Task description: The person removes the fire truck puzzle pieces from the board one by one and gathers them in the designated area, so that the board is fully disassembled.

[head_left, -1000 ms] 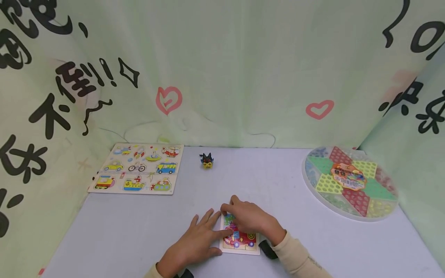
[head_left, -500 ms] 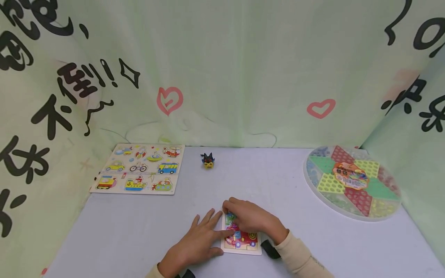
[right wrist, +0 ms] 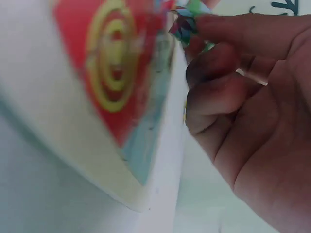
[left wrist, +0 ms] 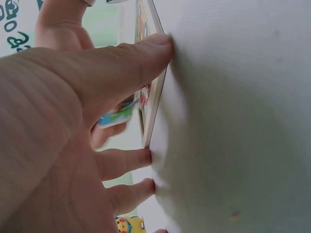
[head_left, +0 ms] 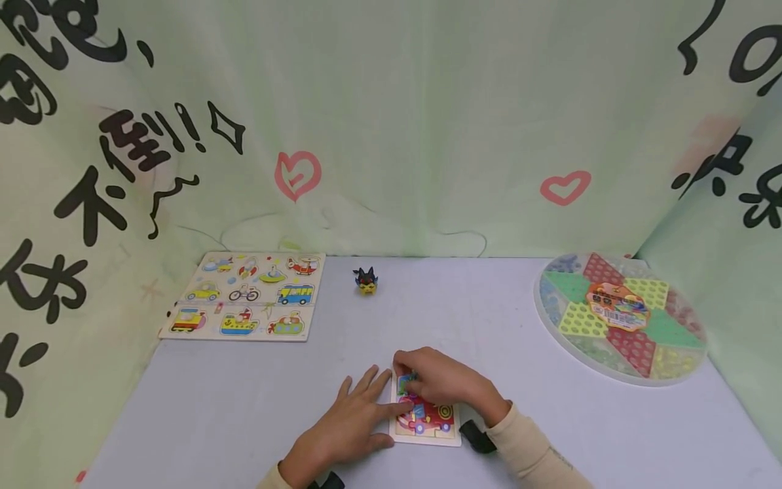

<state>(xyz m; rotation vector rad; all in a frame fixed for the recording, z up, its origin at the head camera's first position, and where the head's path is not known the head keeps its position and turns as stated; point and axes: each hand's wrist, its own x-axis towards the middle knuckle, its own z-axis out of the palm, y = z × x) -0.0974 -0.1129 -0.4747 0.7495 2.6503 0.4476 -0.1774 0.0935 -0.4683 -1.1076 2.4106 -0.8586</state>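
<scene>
A small jigsaw puzzle (head_left: 424,438) with a red car picture lies in a pale frame near the front of the table. My right hand (head_left: 442,377) pinches a blue-green jigsaw piece (right wrist: 184,26) between thumb and fingers over the puzzle's upper left; in the left wrist view the piece (left wrist: 116,116) is tilted up off the frame. My left hand (head_left: 351,418) lies spread along the puzzle's left side. Its thumb touches the lower left corner, its index finger reaches over the picture, and the other fingertips rest at the frame's edge and on the table.
At the back left lies a wooden board (head_left: 244,295) with vehicle pictures. A small dark-and-yellow figurine (head_left: 366,280) stands at the back middle. A large round board (head_left: 620,316) with coloured triangles is at the right. A printed curtain (head_left: 427,136) hangs behind the table.
My right hand has shifted slightly, and the blue-green piece at the puzzle's upper left now tilts up in its fingers. The left hand keeps its place along the frame.
</scene>
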